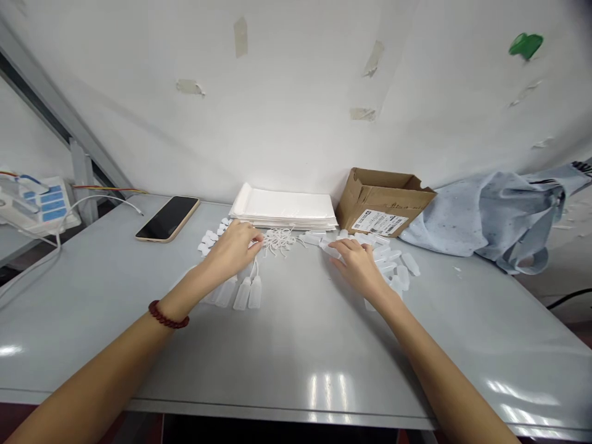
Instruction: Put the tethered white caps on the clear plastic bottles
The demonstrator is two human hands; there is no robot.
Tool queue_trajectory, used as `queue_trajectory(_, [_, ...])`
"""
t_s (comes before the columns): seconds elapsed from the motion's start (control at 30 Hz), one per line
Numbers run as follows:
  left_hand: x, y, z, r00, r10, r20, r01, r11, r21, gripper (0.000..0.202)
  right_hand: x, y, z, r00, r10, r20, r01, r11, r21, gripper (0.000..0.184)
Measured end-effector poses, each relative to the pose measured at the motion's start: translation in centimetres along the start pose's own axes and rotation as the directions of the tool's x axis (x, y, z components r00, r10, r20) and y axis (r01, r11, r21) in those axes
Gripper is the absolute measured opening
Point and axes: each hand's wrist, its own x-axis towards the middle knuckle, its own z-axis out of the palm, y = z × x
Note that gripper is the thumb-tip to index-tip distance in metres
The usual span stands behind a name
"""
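Observation:
My left hand (234, 246), with a dark red bead bracelet on its wrist, rests on the grey table (296, 345) with fingers pinched at a tangle of white strings (279, 239). Just below it lie three small translucent bottles (241, 292) in a row, strings attached. My right hand (357, 262) lies palm down on a heap of loose translucent bottles (393, 262), fingers curled around one bottle (329, 249). A cluster of small white caps (210, 237) lies left of my left hand.
A stack of white padded envelopes (284, 208) lies against the wall. An open cardboard box (383, 200) stands right of it, beside a light blue cloth (499, 213). A phone (168, 218) lies face up at left, with a power strip (39, 203) beyond.

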Motion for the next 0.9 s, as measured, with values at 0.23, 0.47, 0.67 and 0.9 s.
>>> queue_trajectory(0.23, [-1.0, 1.8, -0.9, 0.974, -0.206, -0.095, 0.155, 0.911, -0.383, 0.021, 0.2, -0.1, 1.0, 0.999, 0.041, -0.023, -0.040, 0.998, 0.051, 0.026])
queue_trajectory(0.47, [-0.4, 1.7, -0.2, 0.908, -0.415, 0.054, 0.232, 0.392, -0.890, 0.026, 0.1, 0.1, 0.9, 0.990, 0.056, -0.129, -0.042, 0.993, 0.111, 0.035])
queue_trajectory(0.67, [-0.4, 1.5, 0.1, 0.958, -0.278, -0.073, 0.143, 0.681, -0.718, 0.021, -0.3, -0.8, 0.2, 0.968, 0.021, -0.249, 0.050, 0.960, 0.277, 0.040])
queue_trajectory(0.9, [-1.3, 3.2, -0.2, 0.993, -0.040, -0.111, -0.017, 0.885, -0.464, 0.019, -1.4, -3.1, 0.2, 0.974, 0.028, -0.226, 0.056, 0.932, 0.357, 0.035])
